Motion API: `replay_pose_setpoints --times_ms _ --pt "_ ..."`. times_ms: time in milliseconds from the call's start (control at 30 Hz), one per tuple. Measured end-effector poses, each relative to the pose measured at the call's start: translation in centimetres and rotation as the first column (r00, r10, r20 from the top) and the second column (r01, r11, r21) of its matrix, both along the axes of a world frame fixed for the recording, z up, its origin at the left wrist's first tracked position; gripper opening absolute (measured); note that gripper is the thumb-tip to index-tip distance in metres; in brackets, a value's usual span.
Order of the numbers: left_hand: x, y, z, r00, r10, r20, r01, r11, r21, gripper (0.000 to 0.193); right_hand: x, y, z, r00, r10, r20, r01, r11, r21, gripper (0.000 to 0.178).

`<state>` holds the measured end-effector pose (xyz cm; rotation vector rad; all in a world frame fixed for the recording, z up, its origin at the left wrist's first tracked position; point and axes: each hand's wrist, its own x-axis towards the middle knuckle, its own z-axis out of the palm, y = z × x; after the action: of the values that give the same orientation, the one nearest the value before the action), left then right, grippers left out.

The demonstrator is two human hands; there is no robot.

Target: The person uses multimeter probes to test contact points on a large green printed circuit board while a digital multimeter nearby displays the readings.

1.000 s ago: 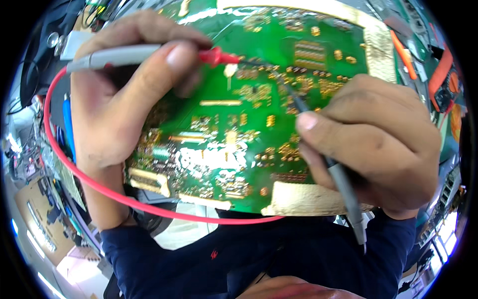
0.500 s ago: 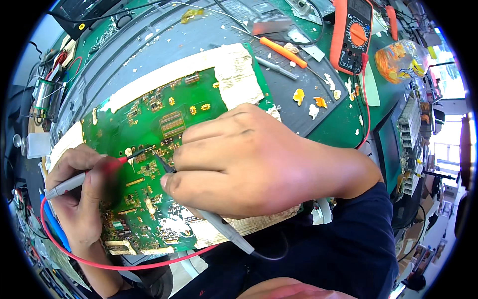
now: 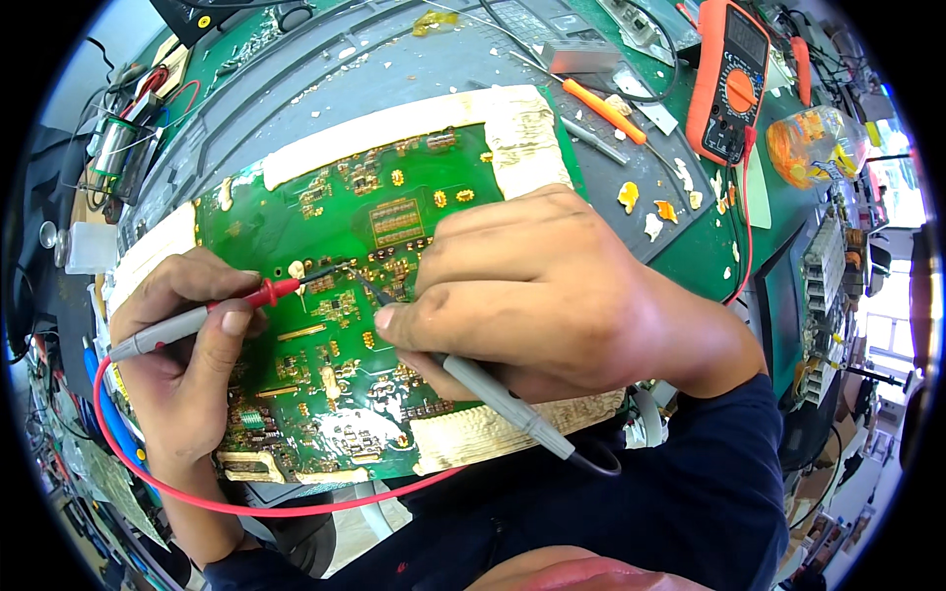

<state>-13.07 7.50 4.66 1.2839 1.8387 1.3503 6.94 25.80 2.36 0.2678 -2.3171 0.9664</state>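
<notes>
A green circuit board point(image 3: 266, 241) lies tilted in front of me, with cream-coloured strips along its edges. My left hand point(image 3: 187, 345) is closed around a red and grey test probe point(image 3: 251, 300), its dark tip at the small parts in the middle of the board. In my right hand point(image 3: 552, 295) is a black and grey test probe point(image 3: 507, 404), its tip pointing at parts just right of the red probe's tip. Whether either tip touches metal I cannot tell. A red lead point(image 3: 296, 510) curves from the left probe below the board.
An orange multimeter point(image 3: 729, 84) lies at the far right beside a clear plastic jar point(image 3: 813, 148) with orange contents. An orange-handled screwdriver point(image 3: 603, 110) and a grey pen-like tool point(image 3: 594, 141) lie on the grey mat point(image 3: 394, 74), among scattered crumbs and peel-like scraps.
The board and bench have shifted rightward in view. The red probe now lies flatter, and its tip is closer to the black probe's tip. Both hands keep hold of their probes.
</notes>
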Motion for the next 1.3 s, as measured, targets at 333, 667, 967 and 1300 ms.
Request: replay_pose_setpoints --times_ms 333,667,967,1300 --pt "-0.1 0.0 0.0 0.999 -0.015 -0.04 0.015 1.0 0.011 0.012 -0.1 0.1 -0.2 0.999 -0.034 0.012 0.034 0.999 -0.032 0.021" --pt "-0.6 -0.1 0.5 0.968 -0.124 -0.219 0.115 0.992 -0.055 0.016 0.1 1.0 1.2 0.995 0.011 0.099 -0.008 0.999 -0.039 0.024" --pt "-0.5 -0.4 0.4 0.962 -0.144 -0.231 0.14 0.99 -0.035 0.021 2.4 1.1 1.0 0.845 -0.428 0.322 0.517 0.807 -0.286 0.02" --pt "-0.5 -0.5 0.1 0.948 -0.149 -0.28 0.144 0.989 -0.036 0.027 2.2 1.3 0.7 0.873 -0.33 0.36 0.424 0.878 -0.223 0.016"
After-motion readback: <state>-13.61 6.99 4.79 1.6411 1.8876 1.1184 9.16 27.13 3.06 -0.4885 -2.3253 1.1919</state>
